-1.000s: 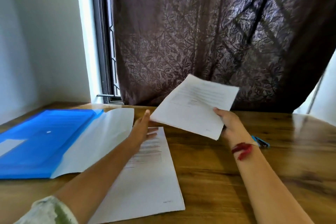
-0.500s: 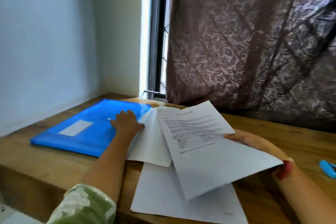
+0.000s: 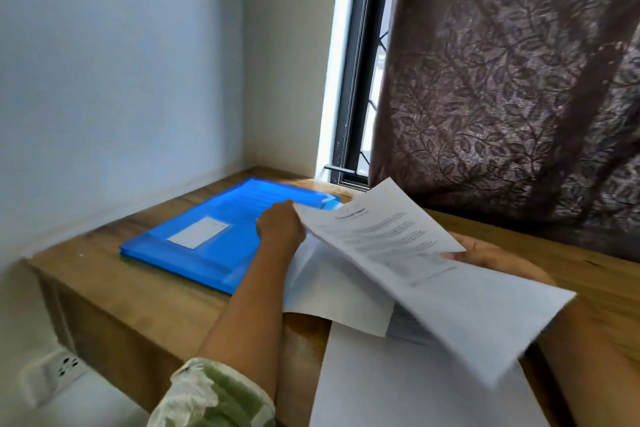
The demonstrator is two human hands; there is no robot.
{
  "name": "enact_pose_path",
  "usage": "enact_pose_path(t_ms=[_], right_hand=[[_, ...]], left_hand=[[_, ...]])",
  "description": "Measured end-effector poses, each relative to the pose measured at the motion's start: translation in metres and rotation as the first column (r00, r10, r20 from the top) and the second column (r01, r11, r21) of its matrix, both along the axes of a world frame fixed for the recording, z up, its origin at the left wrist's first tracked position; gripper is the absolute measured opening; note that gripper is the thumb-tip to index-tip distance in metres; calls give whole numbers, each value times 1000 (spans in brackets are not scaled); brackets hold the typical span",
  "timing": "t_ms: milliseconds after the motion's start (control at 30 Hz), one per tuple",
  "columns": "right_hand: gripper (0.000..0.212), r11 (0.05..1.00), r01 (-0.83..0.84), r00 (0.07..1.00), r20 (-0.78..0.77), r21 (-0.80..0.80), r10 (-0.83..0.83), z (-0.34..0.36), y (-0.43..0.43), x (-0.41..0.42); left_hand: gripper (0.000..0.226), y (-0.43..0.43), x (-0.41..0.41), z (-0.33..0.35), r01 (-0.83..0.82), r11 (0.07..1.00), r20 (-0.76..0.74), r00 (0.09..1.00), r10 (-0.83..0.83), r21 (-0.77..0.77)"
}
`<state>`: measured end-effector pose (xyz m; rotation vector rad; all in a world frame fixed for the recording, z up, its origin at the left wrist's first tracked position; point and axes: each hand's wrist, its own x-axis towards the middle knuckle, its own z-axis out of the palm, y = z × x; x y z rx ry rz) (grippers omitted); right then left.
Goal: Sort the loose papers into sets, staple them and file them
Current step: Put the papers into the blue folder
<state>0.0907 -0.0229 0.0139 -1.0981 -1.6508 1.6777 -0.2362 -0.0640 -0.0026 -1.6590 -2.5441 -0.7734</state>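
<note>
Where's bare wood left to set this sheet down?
Bare table: strip between blue folder and wall; near-left corner in front of the folder; along the curtain beyond the right hand. Crowded: the middle, with the left hand, held sheet and loose sheets overlapping.

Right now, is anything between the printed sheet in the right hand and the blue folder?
Yes. The left hand rests at the right edge of the blue folder, directly in the path of the printed sheet. A white flap or sheet also lies along that edge, beneath it. The right hand grips the printed sheet.
</note>
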Motion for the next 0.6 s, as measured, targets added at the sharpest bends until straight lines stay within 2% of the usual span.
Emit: enact_pose_path(t_ms=[33, 67, 133, 233, 333, 400, 500, 600], right_hand=[[47, 998, -17, 998, -59, -57, 14, -3, -2, 0], [48, 990, -117, 991, -67, -78, 112, -6, -4, 2], [49, 979, -187, 982, -47, -80, 184, -7, -7, 2], [53, 979, -176, 984, -22, -103, 175, -11, -1, 5], [83, 982, -170, 985, -8, -83, 170, -12, 2, 7], [98, 988, -135, 991, -8, -81, 135, -12, 2, 6], [103, 994, -89, 996, -6, -62, 88, -9, 3, 3], [103, 999, -35, 999, 5, -37, 35, -7, 6, -1]], left_hand=[[32, 0, -3, 1, 2, 1000, 14, 1000, -2, 1], [30, 1, -5, 1, 3, 1000, 21, 1000, -3, 1], [26, 3, -10, 2, 18, 1000, 56, 998, -18, 10], [25, 6, -15, 3, 71, 997, 142, 987, -73, 20], [20, 4, -15, 5, 95, 995, 160, 982, -96, 16], [27, 2, -12, 7, 98, 995, 137, 985, -101, 33], [36, -3, -4, 11, 104, 993, 77, 991, -108, 52], [27, -5, 0, 12, 128, 990, 8, 992, -129, 61]])
